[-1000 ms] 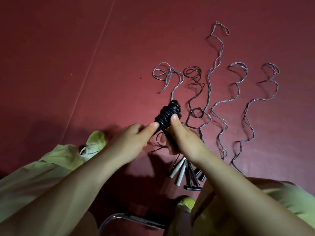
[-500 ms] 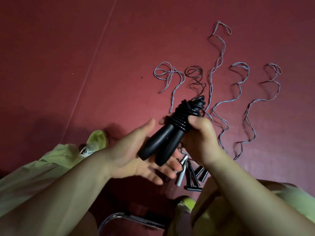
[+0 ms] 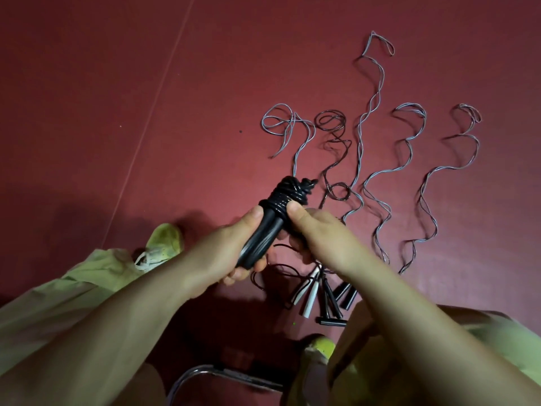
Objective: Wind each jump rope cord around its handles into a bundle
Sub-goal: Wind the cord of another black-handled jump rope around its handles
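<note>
Rope in hand: we hold a black jump rope with two glossy black handles side by side, above the dark red floor, tilted up and away from us.
Winding: black cord coils are stacked round the upper end of the handles, ending in a knotty tuft at the top.
Left hand: fingers curl round the lower handles, thumb pressed along their side, a firm grip.
Right hand: thumb presses on the lowest coils; the fingers wrap behind, so we judge it gripping the bundle too.
Loose tail: a thin black cord loop hangs below the hands; whether it belongs to this rope we cannot tell.
Waiting ropes: grey wavy cords lie stretched out on the floor, their white and black handles clustered beneath our right wrist.
Risk, unwinding: if the right thumb lifts before the end is tucked, we expect the springy coils to slip off the handle tops.
Risk, snagging: the hanging loop could catch the handles on the floor and drag them.
</note>
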